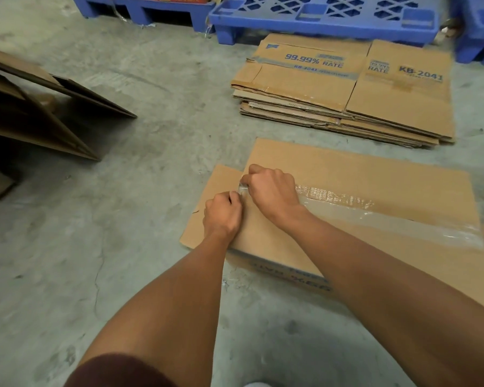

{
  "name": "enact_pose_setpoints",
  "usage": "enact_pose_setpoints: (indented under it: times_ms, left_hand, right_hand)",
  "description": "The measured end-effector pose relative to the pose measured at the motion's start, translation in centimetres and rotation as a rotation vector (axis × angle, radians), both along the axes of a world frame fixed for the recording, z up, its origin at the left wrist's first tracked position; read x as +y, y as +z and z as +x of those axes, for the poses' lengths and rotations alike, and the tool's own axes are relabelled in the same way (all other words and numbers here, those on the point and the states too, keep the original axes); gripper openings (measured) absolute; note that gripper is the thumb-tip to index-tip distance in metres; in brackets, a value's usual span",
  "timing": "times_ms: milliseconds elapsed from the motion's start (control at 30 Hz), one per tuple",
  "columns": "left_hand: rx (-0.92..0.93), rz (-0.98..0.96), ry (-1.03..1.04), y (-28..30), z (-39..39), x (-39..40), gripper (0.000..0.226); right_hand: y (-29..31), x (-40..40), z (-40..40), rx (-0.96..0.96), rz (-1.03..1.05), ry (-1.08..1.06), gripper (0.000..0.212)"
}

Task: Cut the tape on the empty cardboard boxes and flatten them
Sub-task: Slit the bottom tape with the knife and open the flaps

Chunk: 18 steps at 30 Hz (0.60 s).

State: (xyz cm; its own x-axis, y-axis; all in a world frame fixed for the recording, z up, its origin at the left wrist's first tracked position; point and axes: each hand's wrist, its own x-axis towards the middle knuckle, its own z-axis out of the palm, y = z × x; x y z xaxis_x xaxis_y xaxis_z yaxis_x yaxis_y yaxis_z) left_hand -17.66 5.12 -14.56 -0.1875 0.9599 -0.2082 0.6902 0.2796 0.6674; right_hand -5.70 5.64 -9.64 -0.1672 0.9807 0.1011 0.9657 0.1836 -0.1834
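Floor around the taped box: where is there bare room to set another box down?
Bare concrete floor lies left of the taped box, between it and the leaning cardboard. Right is crowded: the flattened stack sits just beyond the box, against the blue pallets.

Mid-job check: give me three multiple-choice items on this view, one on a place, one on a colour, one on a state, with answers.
1. Where is the stack of flattened boxes?
A. Beyond the box being worked on, by the pallets
B. Under the person's arms
C. On a pallet

2. What colour are the pallets?
A. Green
B. Blue
C. Grey

3. What state is the tape on the near box in?
A. Gone entirely
B. Untouched, no hand near
C. Mostly stuck down, both hands pinching at its left end

Answers: 1 A, the stack lies on the floor in front of the pallets. 2 B, they are plainly blue. 3 C, the left hand and right hand meet at the strip's end.
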Motion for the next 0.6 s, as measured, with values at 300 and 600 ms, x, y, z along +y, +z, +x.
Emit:
enact_pose_setpoints:
  times_ms: [300, 600]
  left_hand:
    - [0.178, -0.014, -0.053, 0.9, 0.6, -0.6, 0.047]
    - [0.168, -0.048, -0.038, 1.7, 1.2, -1.4, 0.049]
  right_hand:
    - [1.2, -0.4, -0.6, -0.182, 0.020, 0.038, 0.025]
    - [0.8, -1.7, 5.8, -0.099, -0.059, -0.067, 0.028]
